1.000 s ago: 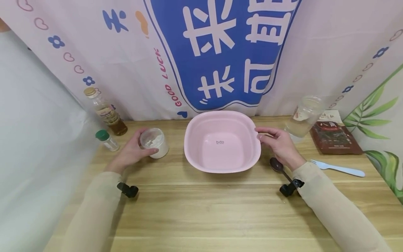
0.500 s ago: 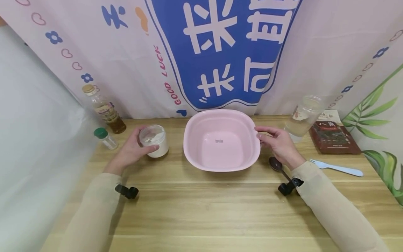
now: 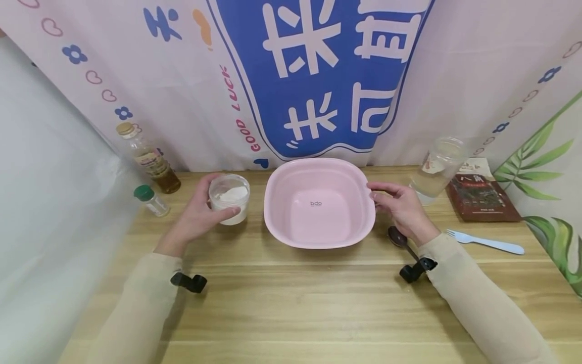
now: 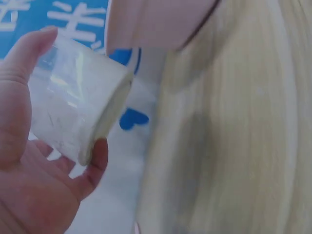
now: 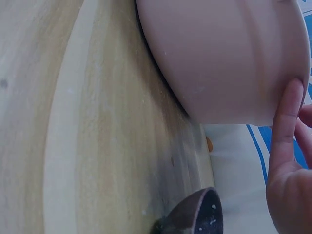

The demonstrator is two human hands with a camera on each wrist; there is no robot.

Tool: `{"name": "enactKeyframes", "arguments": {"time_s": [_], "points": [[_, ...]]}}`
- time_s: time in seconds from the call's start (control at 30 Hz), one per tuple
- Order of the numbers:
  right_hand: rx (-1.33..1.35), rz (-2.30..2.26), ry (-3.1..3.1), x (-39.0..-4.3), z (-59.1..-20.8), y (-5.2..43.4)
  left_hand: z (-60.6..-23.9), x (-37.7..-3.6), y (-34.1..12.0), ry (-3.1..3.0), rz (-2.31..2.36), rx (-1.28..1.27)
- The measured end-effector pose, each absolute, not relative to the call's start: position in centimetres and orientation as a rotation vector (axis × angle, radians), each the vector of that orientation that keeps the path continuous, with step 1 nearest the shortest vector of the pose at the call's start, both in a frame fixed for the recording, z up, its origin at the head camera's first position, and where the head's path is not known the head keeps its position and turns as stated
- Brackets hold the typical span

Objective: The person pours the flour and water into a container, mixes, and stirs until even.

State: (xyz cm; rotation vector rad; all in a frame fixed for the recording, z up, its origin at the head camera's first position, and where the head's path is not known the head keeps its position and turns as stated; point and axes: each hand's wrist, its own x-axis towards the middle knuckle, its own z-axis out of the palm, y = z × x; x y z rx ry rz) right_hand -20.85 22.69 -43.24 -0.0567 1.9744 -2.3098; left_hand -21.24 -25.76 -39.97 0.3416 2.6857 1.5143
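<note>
Your left hand [image 3: 196, 212] clamps the jar [image 3: 227, 196], mouth up, just left of the basin [image 3: 313, 225]; your right hand [image 3: 406, 211] pinches the basin's right rim

The basin [image 3: 318, 227] by the back edge of the wood-grained table [image 3: 313, 308] is pink. The powder [image 3: 235, 193] is white, the fork [image 3: 488, 242] pale blue.

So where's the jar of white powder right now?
In the head view, the jar is in the left hand, raised off the table, just to the left of the pink basin.
</note>
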Motion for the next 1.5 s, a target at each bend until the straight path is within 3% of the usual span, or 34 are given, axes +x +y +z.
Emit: {"name": "enactKeyframes", "arguments": {"time_s": [0.9, 1.5], "points": [[0.023, -2.274, 2.04, -20.7, -43.1, 22.7, -34.6, -21.2, -17.8, 3.065, 0.878, 0.787], [0.033, -2.174, 2.123, -21.1, -43.0, 22.6, -33.7, -21.3, -14.3, 3.151, 0.337, 0.988]]}}
